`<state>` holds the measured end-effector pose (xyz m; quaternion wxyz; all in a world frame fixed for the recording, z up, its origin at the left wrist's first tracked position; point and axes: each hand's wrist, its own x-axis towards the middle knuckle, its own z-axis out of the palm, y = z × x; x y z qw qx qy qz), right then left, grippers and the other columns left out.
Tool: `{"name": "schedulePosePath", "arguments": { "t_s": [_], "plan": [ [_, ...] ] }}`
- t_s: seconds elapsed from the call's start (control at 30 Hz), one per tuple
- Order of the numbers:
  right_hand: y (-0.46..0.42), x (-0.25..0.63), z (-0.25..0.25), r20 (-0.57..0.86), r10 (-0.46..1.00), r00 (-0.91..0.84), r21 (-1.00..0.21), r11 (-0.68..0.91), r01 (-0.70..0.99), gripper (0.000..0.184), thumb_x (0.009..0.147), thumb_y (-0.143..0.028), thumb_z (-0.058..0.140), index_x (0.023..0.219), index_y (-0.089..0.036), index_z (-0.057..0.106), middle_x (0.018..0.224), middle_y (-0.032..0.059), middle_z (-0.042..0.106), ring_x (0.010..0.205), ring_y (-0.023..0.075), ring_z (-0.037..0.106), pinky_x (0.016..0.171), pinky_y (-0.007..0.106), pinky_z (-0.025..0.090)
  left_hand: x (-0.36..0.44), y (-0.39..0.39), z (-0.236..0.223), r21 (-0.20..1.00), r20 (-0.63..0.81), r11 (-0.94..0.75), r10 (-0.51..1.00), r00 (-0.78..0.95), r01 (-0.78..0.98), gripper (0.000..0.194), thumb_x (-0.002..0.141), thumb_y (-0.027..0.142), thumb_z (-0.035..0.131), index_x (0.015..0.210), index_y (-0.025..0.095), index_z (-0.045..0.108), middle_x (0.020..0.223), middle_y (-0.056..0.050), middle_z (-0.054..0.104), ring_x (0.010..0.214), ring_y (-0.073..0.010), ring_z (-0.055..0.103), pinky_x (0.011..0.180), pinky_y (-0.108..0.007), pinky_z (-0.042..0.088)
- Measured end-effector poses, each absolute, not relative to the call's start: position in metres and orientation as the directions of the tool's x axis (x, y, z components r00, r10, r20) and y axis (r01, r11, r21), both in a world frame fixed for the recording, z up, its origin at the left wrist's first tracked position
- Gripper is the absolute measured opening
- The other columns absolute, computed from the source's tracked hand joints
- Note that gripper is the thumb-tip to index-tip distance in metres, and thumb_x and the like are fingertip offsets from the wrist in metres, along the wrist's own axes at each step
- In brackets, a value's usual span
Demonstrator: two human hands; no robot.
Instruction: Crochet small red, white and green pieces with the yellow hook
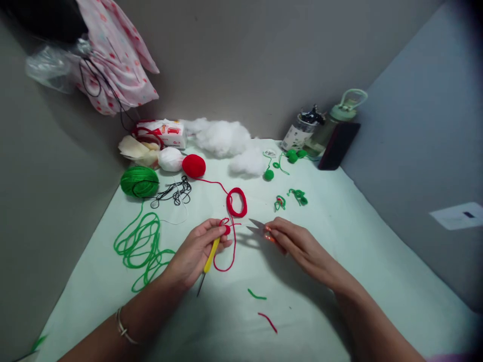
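My left hand (199,249) is closed on a small red crocheted piece (227,230) and a yellow-handled crochet hook (210,259) that points down toward me. Red yarn (231,249) loops from the piece across the table to a red coil (236,202) and on to a red yarn ball (193,166). My right hand (298,244) pinches small thread snips (257,227), whose open blades point left toward the red piece, a short gap away.
On the pale table cover (358,261) lie a green yarn ball (139,181), loose green yarn (141,246), black thread (175,192), white stuffing (226,138), small green pieces (290,196), two yarn scraps (264,306), bottles (332,125) and a dark phone (337,146) at back right.
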<state>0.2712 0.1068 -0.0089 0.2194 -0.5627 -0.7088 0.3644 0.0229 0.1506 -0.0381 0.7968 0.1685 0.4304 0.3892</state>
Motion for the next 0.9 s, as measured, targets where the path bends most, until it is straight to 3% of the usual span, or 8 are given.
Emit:
{"name": "schedulePosePath", "arguments": {
  "t_s": [0.13, 0.3, 0.53, 0.9],
  "plan": [
    [0.105, 0.256, -0.008, -0.190, 0.944, -0.269, -0.861, -0.029, 0.508, 0.035, 0.107, -0.051, 0.052, 0.103, -0.021, 0.070, 0.094, 0.0044, 0.069, 0.082, 0.0178, 0.059, 0.073, 0.031, 0.046, 0.025, 0.149, -0.036, 0.598, -0.542, 0.640, 0.766, 0.345, -0.482, 0.015, 0.088, 0.000, 0.074, 0.089, 0.014, 0.068, 0.074, -0.001, 0.071, 0.064, -0.0097, 0.070, 0.072, -0.021, 0.065],
    [0.108, 0.240, -0.013, -0.212, 0.947, -0.239, -0.889, -0.085, 0.450, 0.032, 0.102, -0.047, 0.058, 0.091, -0.020, 0.070, 0.081, 0.0008, 0.059, 0.072, 0.0150, 0.048, 0.065, 0.030, 0.037, 0.026, 0.146, -0.039, 0.607, -0.511, 0.634, 0.773, 0.377, -0.479, 0.016, 0.083, 0.007, 0.082, 0.090, 0.014, 0.069, 0.076, -0.001, 0.073, 0.067, -0.0097, 0.070, 0.075, -0.021, 0.064],
    [0.106, 0.236, -0.015, -0.185, 0.957, -0.224, -0.883, -0.061, 0.466, 0.030, 0.099, -0.041, 0.062, 0.079, -0.020, 0.064, 0.076, -0.0014, 0.054, 0.068, 0.0136, 0.045, 0.063, 0.029, 0.033, 0.028, 0.142, -0.041, 0.634, -0.472, 0.632, 0.773, 0.424, -0.446, 0.032, 0.069, 0.020, 0.097, 0.086, 0.014, 0.070, 0.075, -0.002, 0.074, 0.067, -0.0109, 0.069, 0.074, -0.024, 0.064],
    [0.106, 0.234, -0.015, -0.093, 0.967, -0.235, -0.853, 0.044, 0.520, 0.033, 0.102, -0.038, 0.061, 0.076, -0.019, 0.068, 0.072, -0.0009, 0.057, 0.067, 0.0136, 0.049, 0.062, 0.027, 0.037, 0.029, 0.139, -0.039, 0.644, -0.464, 0.626, 0.776, 0.426, -0.439, 0.041, 0.063, 0.029, 0.102, 0.086, 0.015, 0.070, 0.075, -0.001, 0.075, 0.067, -0.0106, 0.069, 0.073, -0.023, 0.062]
  ]
}}
